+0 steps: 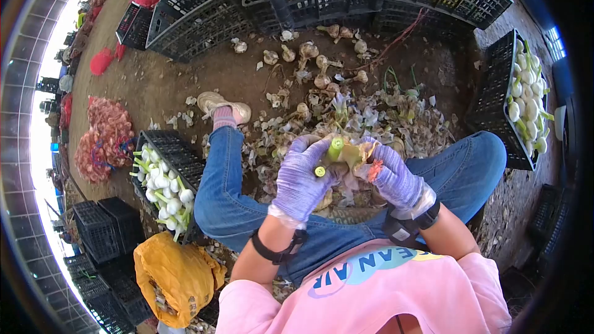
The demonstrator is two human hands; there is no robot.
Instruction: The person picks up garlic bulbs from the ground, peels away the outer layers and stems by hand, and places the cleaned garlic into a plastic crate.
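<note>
The gloved left hand (302, 180) is gripping a garlic bulb (344, 156) by its green stalk above the lap, fingers curling tightly around it. The right hand (396, 176) is pinching the bulb's papery skin (peelings (402, 125) are littering the ground (154, 86)). Peeled garlic (164, 187) is lying in a black crate (176, 146) beside the left knee.

Only one piece of lettering can be read. On the chest of the pink sweatshirt (396, 297), below the gloved fingers (307, 147) and nearer the camera, a curved print (365, 266) is seen. On it the pale letters "EAN" are set on a blue-green band, with "AIR" in dark blue beside them. The start of the first word is lost in a fold.
</note>
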